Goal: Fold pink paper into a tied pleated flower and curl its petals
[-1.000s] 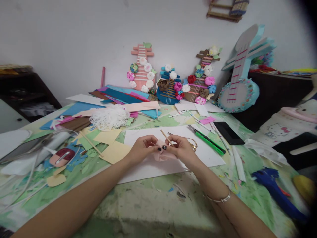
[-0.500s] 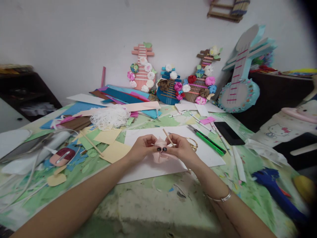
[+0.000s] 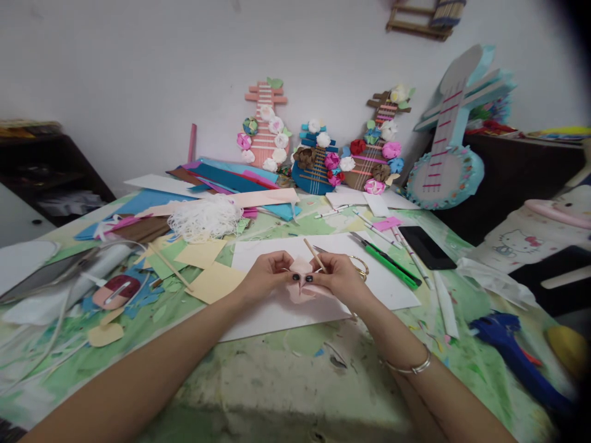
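Both hands meet over a white sheet [image 3: 397, 289] in the middle of the table. My left hand [image 3: 265, 274] pinches a small pale pink paper piece [image 3: 300, 289] from the left. My right hand [image 3: 339, 277] pinches the same piece from the right and also holds a thin wooden stick [image 3: 314, 254] that points up and to the left. The pink piece is folded and bunched between the thumbs. A silver bangle [image 3: 410, 369] sits on my right wrist. Gold-handled scissors [image 3: 362, 266] lie just behind my right hand.
Green craft knife [image 3: 390, 261], pens and a black phone [image 3: 425, 247] lie to the right. A blue glue gun [image 3: 512, 357] rests at the right edge. Yellow paper scraps [image 3: 210, 277], white string [image 3: 203, 218] and coloured foam sheets [image 3: 221, 178] are left. Paper guitars with flowers [image 3: 318, 157] stand at the wall.
The pink piece has been gathered tighter and raised slightly between my fingers. The stick has shifted a little to the right and tilted. My arms stay in place.
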{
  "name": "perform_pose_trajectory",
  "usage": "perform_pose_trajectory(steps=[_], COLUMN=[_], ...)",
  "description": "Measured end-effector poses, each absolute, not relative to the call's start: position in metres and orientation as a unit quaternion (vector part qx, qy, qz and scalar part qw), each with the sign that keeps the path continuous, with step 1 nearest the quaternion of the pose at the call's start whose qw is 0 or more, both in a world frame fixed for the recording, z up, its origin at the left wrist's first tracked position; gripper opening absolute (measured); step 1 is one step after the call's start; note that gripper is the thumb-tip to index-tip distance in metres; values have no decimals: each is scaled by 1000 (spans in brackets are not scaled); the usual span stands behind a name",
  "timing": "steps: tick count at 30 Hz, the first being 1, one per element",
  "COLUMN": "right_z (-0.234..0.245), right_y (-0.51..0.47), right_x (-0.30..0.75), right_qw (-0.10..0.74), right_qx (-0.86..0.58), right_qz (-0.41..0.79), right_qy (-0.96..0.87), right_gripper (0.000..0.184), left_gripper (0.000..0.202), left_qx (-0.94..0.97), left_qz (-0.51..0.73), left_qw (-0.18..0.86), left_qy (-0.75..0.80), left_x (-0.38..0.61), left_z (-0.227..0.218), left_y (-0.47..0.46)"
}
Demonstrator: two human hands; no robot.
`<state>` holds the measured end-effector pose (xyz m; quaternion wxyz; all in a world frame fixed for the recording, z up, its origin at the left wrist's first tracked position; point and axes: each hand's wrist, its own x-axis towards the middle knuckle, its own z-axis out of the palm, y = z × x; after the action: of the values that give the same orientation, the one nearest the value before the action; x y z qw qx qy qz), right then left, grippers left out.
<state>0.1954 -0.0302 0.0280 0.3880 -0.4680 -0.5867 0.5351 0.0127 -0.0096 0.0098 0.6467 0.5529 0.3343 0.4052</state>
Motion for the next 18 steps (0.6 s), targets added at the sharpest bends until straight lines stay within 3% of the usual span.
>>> perform_pose_trajectory(steps=[18], right_z=[32], right_y=[-33], right_x=[194], right_qw=[417], right_qx=[-432], right_qz=[575], right_qy=[-555], right_gripper=[30], left_gripper=[35], left_qx=[565], left_qz=[388], left_qw=[653], left_qy=[322], left_x=[13], left_z=[12], left_y=[-10])
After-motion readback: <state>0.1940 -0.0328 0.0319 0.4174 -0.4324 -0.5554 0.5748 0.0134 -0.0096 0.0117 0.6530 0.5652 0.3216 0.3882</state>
